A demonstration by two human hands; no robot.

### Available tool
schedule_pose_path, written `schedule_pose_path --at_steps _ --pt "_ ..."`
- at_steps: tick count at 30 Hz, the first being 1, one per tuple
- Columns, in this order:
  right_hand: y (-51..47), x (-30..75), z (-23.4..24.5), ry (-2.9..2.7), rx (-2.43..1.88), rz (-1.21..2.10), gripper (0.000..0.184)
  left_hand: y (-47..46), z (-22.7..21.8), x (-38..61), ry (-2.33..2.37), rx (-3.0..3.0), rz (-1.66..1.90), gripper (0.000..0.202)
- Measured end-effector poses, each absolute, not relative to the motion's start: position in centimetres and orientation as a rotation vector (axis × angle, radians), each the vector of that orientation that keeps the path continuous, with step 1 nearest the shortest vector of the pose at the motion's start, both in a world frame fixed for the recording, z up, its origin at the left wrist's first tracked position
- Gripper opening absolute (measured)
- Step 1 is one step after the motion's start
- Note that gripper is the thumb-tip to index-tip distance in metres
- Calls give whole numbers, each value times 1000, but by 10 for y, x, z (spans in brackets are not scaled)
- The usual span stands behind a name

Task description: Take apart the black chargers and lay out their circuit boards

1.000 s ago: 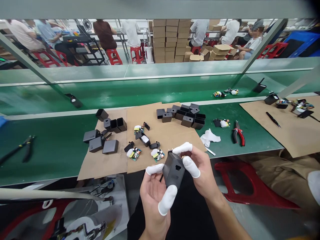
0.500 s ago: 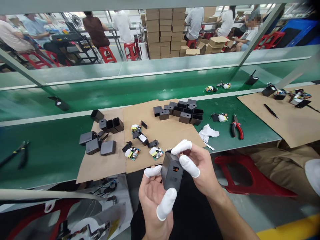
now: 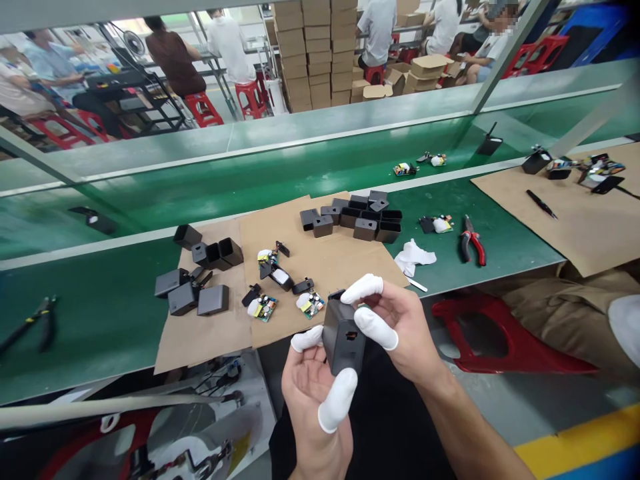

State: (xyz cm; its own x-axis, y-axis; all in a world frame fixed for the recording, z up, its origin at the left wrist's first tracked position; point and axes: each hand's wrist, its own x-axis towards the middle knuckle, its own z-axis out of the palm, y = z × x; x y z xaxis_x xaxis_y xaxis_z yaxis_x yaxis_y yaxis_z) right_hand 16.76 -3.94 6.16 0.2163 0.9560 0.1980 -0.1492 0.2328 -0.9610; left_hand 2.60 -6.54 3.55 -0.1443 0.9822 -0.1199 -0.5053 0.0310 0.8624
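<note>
While the left hand [image 3: 317, 407] and right hand [image 3: 409, 325], white-capped fingers [image 3: 338, 401] partly closed, hold a slotted, boxy dark-grey plastic housing [image 3: 336, 341] just before the front edge of the green table [image 3: 110, 320], right fingertips [image 3: 375, 327] partly cover it; green circuit boards [image 3: 313, 306] lie beyond on brown cardboard [image 3: 327, 260].

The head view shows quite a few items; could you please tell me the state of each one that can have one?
Black case: held in both hands, slotted face toward the camera.
Left hand: gripping the case.
Right hand: gripping the case.
Red-handled pliers: lying down, handles apart.
Black-and-yellow pliers: lying down, handles spread.
White cloth: crumpled.
Nearest circuit board: bare, uncased.
Cardboard: lying flat.
</note>
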Motion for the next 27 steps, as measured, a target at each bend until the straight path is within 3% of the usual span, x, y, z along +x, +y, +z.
schedule_pose_path --at_steps 7,14,17,21,27 --pt "-41 171 58 -995 -992 999 10 -66 31 29 1011 616 1427 72" --pt "-47 176 46 -1065 -1030 884 15 -58 31 37 1004 925 1520 59" --pt "-55 181 27 -1124 -1098 725 30 -48 17 39 1089 1454 1659 67" --pt "-61 191 -2 -1119 -1199 770 74 -31 -8 47 918 2102 1643 75" --pt "-46 210 -33 -996 -1226 851 65 -15 -32 69 926 2062 1597 68"
